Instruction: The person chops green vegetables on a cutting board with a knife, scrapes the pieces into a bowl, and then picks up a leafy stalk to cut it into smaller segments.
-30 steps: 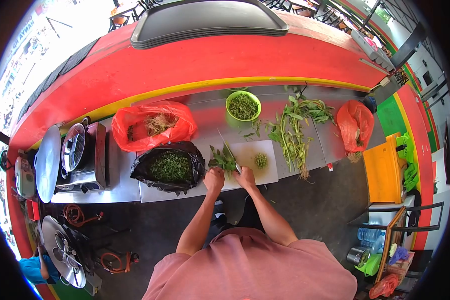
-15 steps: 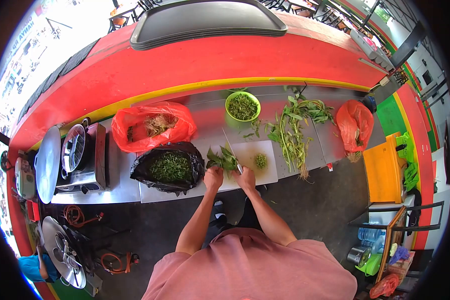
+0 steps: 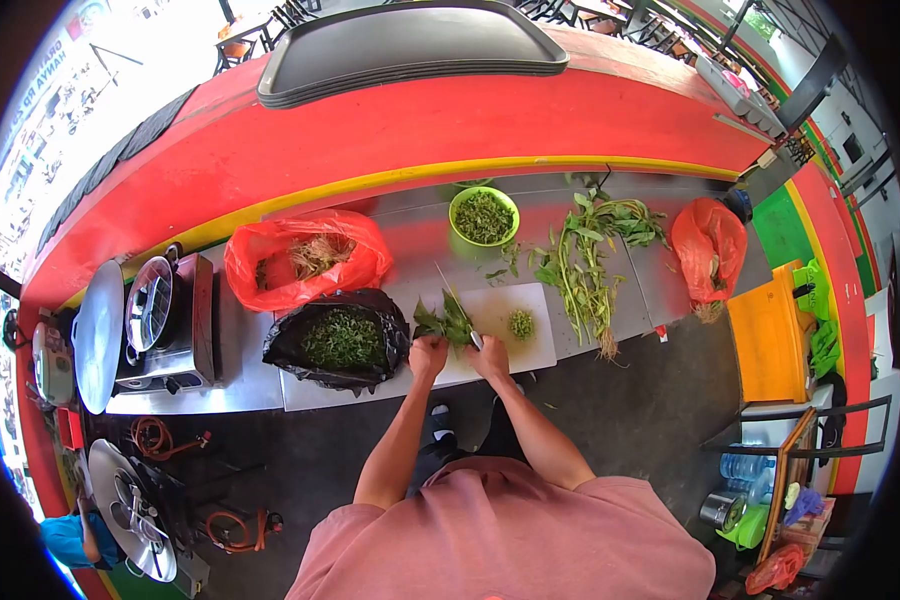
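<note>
My left hand (image 3: pixel 428 355) is closed around a bunch of green leaves (image 3: pixel 448 322) over the left part of a white cutting board (image 3: pixel 535 296). In my right hand (image 3: pixel 489 356) is a knife (image 3: pixel 460 308), gripped by its handle, its blade pointing up and left across the leaves. A small heap of chopped greens (image 3: pixel 521 323) lies on the board to the right of the knife. Left of my left hand, a black plastic bag (image 3: pixel 280 347) stands open with shredded leaves inside. Beyond the board is a green bowl (image 3: pixel 518 222) of cut greens.
Leafy stalks with roots (image 3: pixel 587 265) lie right of the board. A red bag (image 3: pixel 253 264) with roots stands at back left, another red bag (image 3: pixel 708 250) at far right. A stove with a pan (image 3: pixel 152 305) occupies the left end. Stacked trays (image 3: pixel 410 45) top the red wall.
The knife blade has tilted further left over the leaves, and my right hand has shifted slightly left and down. My left hand keeps its hold on the leaves.
</note>
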Demonstrator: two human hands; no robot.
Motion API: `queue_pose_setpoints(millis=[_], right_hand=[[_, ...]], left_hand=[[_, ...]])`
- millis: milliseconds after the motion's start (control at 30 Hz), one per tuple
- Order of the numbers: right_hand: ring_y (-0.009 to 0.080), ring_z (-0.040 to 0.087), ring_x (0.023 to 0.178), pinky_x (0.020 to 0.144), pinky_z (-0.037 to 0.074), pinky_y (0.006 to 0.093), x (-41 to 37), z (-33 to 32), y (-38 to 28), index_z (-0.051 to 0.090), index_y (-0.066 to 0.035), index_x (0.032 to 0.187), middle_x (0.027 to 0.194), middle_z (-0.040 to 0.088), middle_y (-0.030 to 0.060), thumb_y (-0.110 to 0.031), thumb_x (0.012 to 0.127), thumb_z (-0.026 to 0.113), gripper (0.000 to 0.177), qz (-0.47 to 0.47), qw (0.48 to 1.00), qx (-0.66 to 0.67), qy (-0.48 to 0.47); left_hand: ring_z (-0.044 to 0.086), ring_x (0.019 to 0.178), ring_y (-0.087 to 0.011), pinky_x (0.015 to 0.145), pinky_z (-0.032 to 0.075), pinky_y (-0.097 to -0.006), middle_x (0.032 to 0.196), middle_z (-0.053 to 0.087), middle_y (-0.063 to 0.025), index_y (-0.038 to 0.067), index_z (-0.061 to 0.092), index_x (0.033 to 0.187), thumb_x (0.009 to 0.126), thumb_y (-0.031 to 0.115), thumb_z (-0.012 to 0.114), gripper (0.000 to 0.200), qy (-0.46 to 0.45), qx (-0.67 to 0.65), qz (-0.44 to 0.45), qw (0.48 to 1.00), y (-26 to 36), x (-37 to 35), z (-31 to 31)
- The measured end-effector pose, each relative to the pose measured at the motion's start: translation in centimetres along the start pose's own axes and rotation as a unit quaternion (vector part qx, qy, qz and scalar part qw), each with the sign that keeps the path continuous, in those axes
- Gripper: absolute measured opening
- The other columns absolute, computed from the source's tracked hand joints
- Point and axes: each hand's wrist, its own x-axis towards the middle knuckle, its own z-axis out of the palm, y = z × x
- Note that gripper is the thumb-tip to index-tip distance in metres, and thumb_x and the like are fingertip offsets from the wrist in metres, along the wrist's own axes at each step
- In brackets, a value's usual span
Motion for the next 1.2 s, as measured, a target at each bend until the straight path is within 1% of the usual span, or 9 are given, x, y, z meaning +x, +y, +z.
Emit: queue_pose_setpoints(millis=[67, 300, 367, 400, 567, 900, 1000, 1067, 1200], right_hand=[[0.0435, 0.067, 0.081, 0.073, 0.053, 0.0503, 0.0, -0.7, -0.4, 0.068, 0.003, 0.085, 0.081, 0.068, 0.0262, -0.028, 0.075, 0.070, 0.033, 0.020, 0.999, 0.024, -0.028], [0.0427, 0.068, 0.085, 0.077, 0.053, 0.0493, 0.9, 0.5, 0.6, 0.068, 0.005, 0.086, 0.083, 0.068, 0.0278, -0.031, 0.074, 0.071, 0.037, -0.001, 0.998, 0.052, -0.021], [0.0400, 0.069, 0.076, 0.069, 0.053, 0.0474, 1.1, 1.3, 0.8, 0.069, 0.002, 0.083, 0.075, 0.068, 0.0240, -0.029, 0.072, 0.072, 0.032, -0.027, 0.998, 0.025, 0.043], [0.0400, 0.069, 0.076, 0.069, 0.053, 0.0474, 1.1, 1.4, 0.7, 0.069, 0.002, 0.083, 0.075, 0.068, 0.0240, -0.029, 0.072, 0.072, 0.032, -0.027, 0.998, 0.026, 0.043], [0.0412, 0.069, 0.078, 0.072, 0.053, 0.0489, 1.3, 1.2, -0.2, 0.069, 0.004, 0.083, 0.077, 0.068, 0.0263, -0.027, 0.071, 0.073, 0.034, 0.040, 0.999, 0.010, 0.024], [0.0428, 0.068, 0.078, 0.072, 0.053, 0.0495, 1.5, 1.6, 0.4, 0.068, 0.004, 0.082, 0.077, 0.068, 0.0259, -0.028, 0.071, 0.073, 0.034, 0.035, 0.998, -0.007, 0.046], [0.0425, 0.068, 0.079, 0.072, 0.053, 0.0490, 1.4, 1.4, 0.3, 0.068, 0.003, 0.084, 0.078, 0.069, 0.0243, -0.032, 0.070, 0.077, 0.039, 0.028, 0.999, -0.007, 0.024], [0.0417, 0.068, 0.084, 0.075, 0.053, 0.0482, 0.7, 0.6, -0.4, 0.068, 0.001, 0.093, 0.086, 0.070, 0.0230, -0.038, 0.068, 0.080, 0.048, 0.015, 1.000, 0.016, 0.011], [0.0422, 0.067, 0.091, 0.079, 0.053, 0.0493, -0.1, 0.2, -0.9, 0.065, 0.001, 0.104, 0.095, 0.069, 0.0246, -0.039, 0.066, 0.083, 0.058, 0.000, 0.999, 0.032, 0.033]], left_hand=[[0.071, 0.075, -0.0338, 0.071, 0.056, -0.0427, 0.079, 0.072, -0.0145, 0.010, 0.078, 0.088, 0.078, 0.033, 0.070, 0.025, 0.009, -0.015, 0.016, 1.000, 0.0, 0.0, 0.1], [0.071, 0.074, -0.0321, 0.069, 0.057, -0.0411, 0.077, 0.072, -0.0131, 0.010, 0.078, 0.086, 0.076, 0.032, 0.072, 0.024, 0.008, 0.027, -0.007, 1.000, 1.6, -0.7, -0.5], [0.071, 0.073, -0.0313, 0.069, 0.057, -0.0410, 0.076, 0.072, -0.0127, 0.010, 0.077, 0.083, 0.076, 0.031, 0.073, 0.023, 0.024, 0.033, -0.003, 0.999, 1.4, -0.5, -0.2], [0.071, 0.073, -0.0313, 0.069, 0.057, -0.0410, 0.076, 0.072, -0.0127, 0.010, 0.077, 0.083, 0.076, 0.031, 0.073, 0.023, 0.024, 0.033, -0.002, 0.999, 1.4, -0.5, -0.1], [0.071, 0.074, -0.0320, 0.068, 0.056, -0.0422, 0.077, 0.072, -0.0126, 0.009, 0.076, 0.084, 0.077, 0.030, 0.072, 0.022, 0.018, 0.051, 0.011, 0.998, 0.7, -0.3, 0.2], [0.070, 0.076, -0.0348, 0.069, 0.055, -0.0443, 0.078, 0.071, -0.0148, 0.007, 0.074, 0.083, 0.079, 0.028, 0.072, 0.021, -0.004, -0.006, 0.053, 0.999, -0.4, -0.4, -0.4], [0.070, 0.077, -0.0354, 0.069, 0.055, -0.0444, 0.078, 0.071, -0.0153, 0.006, 0.074, 0.084, 0.079, 0.026, 0.072, 0.021, -0.001, -0.024, 0.049, 0.999, -0.2, -0.4, -0.5], [0.070, 0.077, -0.0356, 0.069, 0.055, -0.0442, 0.079, 0.071, -0.0153, 0.006, 0.074, 0.085, 0.079, 0.026, 0.072, 0.020, -0.005, 0.000, 0.044, 0.999, -0.1, -0.4, -0.5], [0.070, 0.077, -0.0355, 0.069, 0.055, -0.0445, 0.078, 0.071, -0.0154, 0.007, 0.074, 0.084, 0.079, 0.026, 0.071, 0.020, 0.013, 0.022, 0.058, 0.998, 0.2, -0.6, -0.3]])
